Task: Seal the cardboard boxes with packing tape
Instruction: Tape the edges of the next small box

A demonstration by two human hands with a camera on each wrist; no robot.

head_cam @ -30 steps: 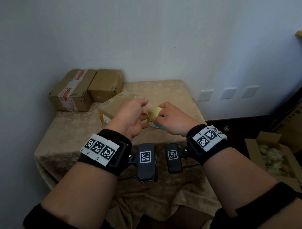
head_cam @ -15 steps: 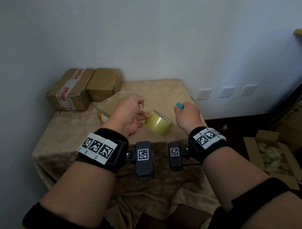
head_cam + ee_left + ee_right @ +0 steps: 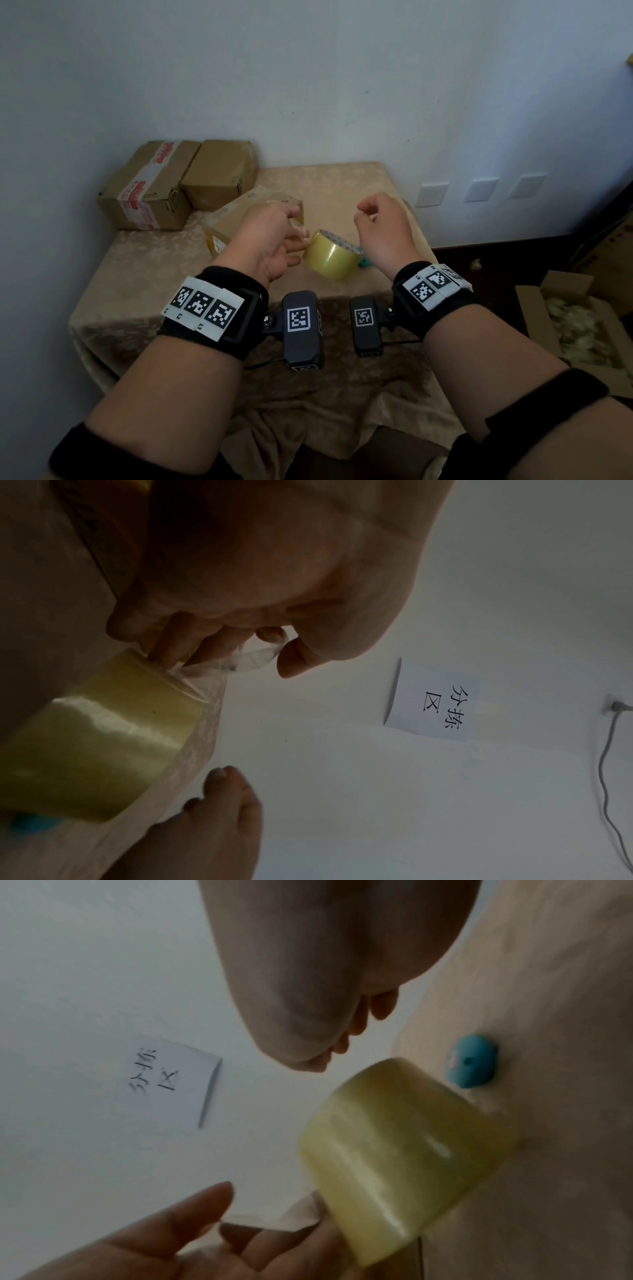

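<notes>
A yellowish packing tape roll [image 3: 330, 255] sits tilted just above the tablecloth between my hands. I cannot tell whether it touches the cloth. My left hand [image 3: 297, 235] pinches the clear free end of the tape [image 3: 255, 656] between thumb and fingers, close to the roll [image 3: 95, 737]. Behind that hand lies a small cardboard box [image 3: 233, 219]. My right hand [image 3: 364, 213] hovers right of the roll with loosely curled fingers, holding nothing. A small blue cutter [image 3: 471, 1061] lies on the cloth beside the roll [image 3: 404, 1150], under my right hand [image 3: 346, 1039].
Two more cardboard boxes stand at the table's back left: one with red-and-white tape [image 3: 150, 188] and a plain one [image 3: 219, 171]. The table's beige cloth [image 3: 144, 274] hangs over the front edge. An open carton of filler [image 3: 575, 325] sits on the floor at right. A paper sign [image 3: 174, 1083] hangs on the wall.
My hands were together at the roll, the right one holding the blue cutter. The right hand lifted away, the cutter now lies on the cloth, and that hand is empty. The left still pinches the tape end.
</notes>
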